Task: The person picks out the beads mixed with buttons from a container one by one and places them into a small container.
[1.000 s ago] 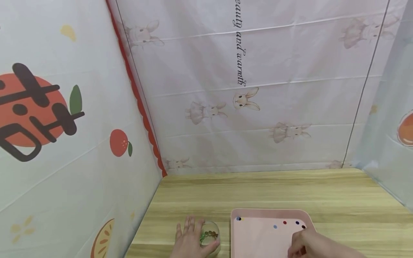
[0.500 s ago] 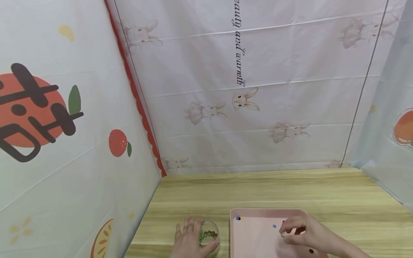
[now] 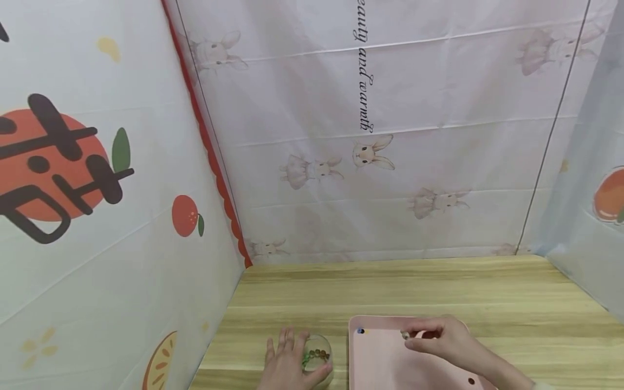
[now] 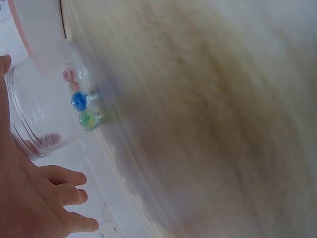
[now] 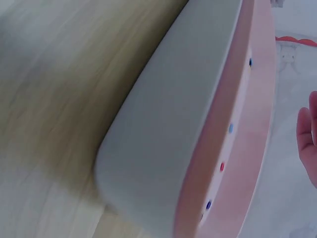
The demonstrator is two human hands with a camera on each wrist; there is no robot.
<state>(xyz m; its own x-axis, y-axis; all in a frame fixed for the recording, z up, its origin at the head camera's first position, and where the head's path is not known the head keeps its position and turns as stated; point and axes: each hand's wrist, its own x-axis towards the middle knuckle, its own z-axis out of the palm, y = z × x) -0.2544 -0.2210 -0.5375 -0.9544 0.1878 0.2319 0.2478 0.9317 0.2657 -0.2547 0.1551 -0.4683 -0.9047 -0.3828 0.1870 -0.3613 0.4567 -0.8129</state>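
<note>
In the head view my left hand (image 3: 285, 363) holds a clear plastic jar (image 3: 323, 341), thumb and index finger spread around its rim. Its other fingers stretch out past the side. Several glass marbles lie in the jar's bottom; the left wrist view shows a blue marble (image 4: 79, 101), a green one (image 4: 90, 120) and a reddish one (image 4: 69, 75). Over the pink tray (image 3: 372, 363), my right hand (image 3: 450, 341) pinches a small whitish-green marble (image 3: 405, 335) between thumb and fingertips. That marble is not seen in the right wrist view.
The tray floor bears small coloured round spots, one blue-black (image 3: 361, 330) at the far left corner and one dark brown (image 3: 471, 381). The wood-grain table (image 3: 390, 281) meets printed curtains on the left, back and right.
My right hand has risen from the tray's right part with the marble and moved left toward the jar, still above the tray. My left hand stays on the jar.
</note>
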